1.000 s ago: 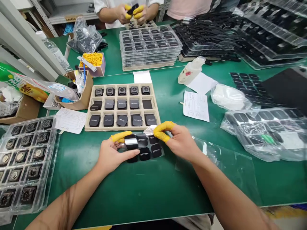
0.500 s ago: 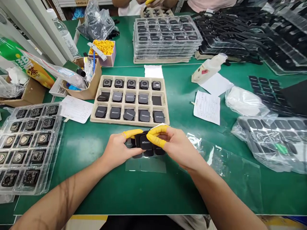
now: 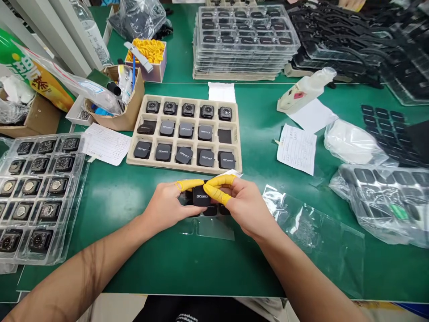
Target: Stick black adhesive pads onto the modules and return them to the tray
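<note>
HiFuture square (image 3: 201, 197), pinched in left fingers (image 3: 191, 184), corner hidden by right fingers (image 3: 221, 180), grip unclear

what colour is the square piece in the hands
The square piece is black with pale lettering, best seen in the head view.

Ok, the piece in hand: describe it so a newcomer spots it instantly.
On the green table, find the beige tray. Just below in view, a HiFuture-printed black square sits between left hand and right hand. Unlike its neighbours, yellow-covered fingers grip it.

right grip (image 3: 243, 203) partly hides black square (image 3: 200, 197); picture's left edge crops clear tray (image 3: 57, 245).
</note>
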